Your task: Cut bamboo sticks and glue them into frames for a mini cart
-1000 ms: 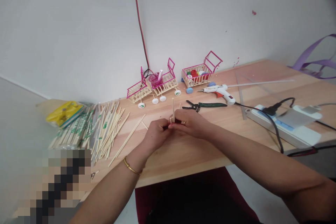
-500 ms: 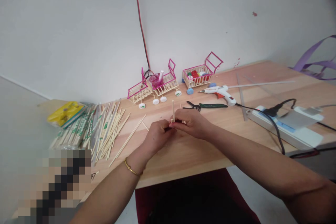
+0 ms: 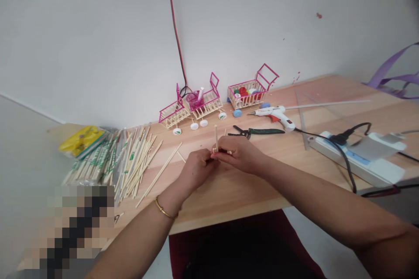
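My left hand and my right hand meet over the middle of the table, fingers closed. Between them is a small piece made of cut wooden sticks, one stick of it standing upright above my fingertips. My right thumb and fingers grip the piece. The left fingertips are pinched against its near left side, and most of it is hidden. Just beyond my right hand lie green-handled pliers. A white glue gun rests behind them.
Miniature stick carts with pink rims stand by the wall, one holding bottle caps. Loose chopsticks and wrapped chopsticks lie at left. A power strip with cables sits at right. A pixelated patch covers the lower left.
Hardly anything differs. Both hands keep their hold on the stick piece in the same place, and the view has shifted very slightly.
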`<state>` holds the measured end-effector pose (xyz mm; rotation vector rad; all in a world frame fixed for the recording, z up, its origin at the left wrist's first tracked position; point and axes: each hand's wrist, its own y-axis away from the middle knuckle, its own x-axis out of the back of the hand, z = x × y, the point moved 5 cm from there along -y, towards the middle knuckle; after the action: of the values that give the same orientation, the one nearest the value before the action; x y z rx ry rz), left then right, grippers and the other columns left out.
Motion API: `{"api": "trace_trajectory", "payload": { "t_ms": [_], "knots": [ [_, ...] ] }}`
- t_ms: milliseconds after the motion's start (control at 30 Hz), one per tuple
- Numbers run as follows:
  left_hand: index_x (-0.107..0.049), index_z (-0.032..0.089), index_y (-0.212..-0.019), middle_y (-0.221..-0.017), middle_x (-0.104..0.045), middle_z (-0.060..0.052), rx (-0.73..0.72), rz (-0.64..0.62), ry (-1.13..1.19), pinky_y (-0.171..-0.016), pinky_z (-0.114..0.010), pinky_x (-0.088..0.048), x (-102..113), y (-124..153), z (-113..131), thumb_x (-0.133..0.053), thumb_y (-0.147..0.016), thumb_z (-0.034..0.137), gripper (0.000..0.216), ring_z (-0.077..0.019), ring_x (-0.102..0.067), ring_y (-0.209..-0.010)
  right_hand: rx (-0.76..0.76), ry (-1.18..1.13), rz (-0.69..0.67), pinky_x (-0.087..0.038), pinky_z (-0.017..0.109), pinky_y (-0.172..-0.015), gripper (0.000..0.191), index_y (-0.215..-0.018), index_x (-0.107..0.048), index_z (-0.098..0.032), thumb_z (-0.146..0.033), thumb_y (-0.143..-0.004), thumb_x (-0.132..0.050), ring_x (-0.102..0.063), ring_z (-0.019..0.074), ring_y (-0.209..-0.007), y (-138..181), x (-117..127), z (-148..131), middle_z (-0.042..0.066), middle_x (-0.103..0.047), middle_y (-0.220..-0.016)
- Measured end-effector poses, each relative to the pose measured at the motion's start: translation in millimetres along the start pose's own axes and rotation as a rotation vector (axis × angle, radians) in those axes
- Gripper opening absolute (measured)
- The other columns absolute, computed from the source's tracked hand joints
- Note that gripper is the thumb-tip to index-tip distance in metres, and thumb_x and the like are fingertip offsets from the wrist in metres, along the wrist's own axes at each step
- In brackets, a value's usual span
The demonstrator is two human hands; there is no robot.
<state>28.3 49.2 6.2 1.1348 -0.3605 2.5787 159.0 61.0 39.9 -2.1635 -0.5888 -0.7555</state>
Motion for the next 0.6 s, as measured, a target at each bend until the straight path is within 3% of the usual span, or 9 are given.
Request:
{"api": "trace_trajectory", "payload": {
  "t_ms": [233,400,600],
  "knots": [
    [-0.071,0.015,-0.084,-0.081,-0.072,-0.005,0.016,0.024,0.059,-0.069,-0.026,-0.046,-0.8,0.2,-0.6,-0.057,-0.083,0.021,0.015,-0.0177,-0.064,-0.076,-0.029,0.004,0.011,-0.039,0.025,-0.064,0.022,-0.072,-0.058,-0.016,-0.030,-0.090,-0.057,-0.056,0.0150,-0.068,-0.6,0.7,2.2,0.004,-0.062,-0.072],
    [-0.070,0.016,-0.090,-0.084,-0.072,-0.003,0.017,0.029,0.237,-0.072,-0.025,-0.047,0.5,0.5,0.2,-0.056,-0.084,0.024,0.016,-0.0168,-0.064,-0.079,-0.039,-0.001,0.021,-0.039,0.025,-0.063,0.022,-0.073,-0.060,-0.015,-0.029,-0.090,-0.057,-0.057,0.0147,-0.067,-0.4,1.9,4.3,0.004,-0.062,-0.070],
    [-0.071,0.015,-0.081,-0.071,-0.069,-0.001,0.008,0.038,0.243,-0.063,-0.023,-0.043,1.1,0.8,-0.4,-0.054,-0.086,0.031,0.024,-0.0151,-0.061,-0.068,-0.039,0.004,0.020,-0.040,0.025,-0.063,0.023,-0.073,-0.059,-0.016,-0.030,-0.090,-0.056,-0.057,0.0149,-0.068,0.6,1.1,4.6,0.004,-0.063,-0.072]
  ]
}}
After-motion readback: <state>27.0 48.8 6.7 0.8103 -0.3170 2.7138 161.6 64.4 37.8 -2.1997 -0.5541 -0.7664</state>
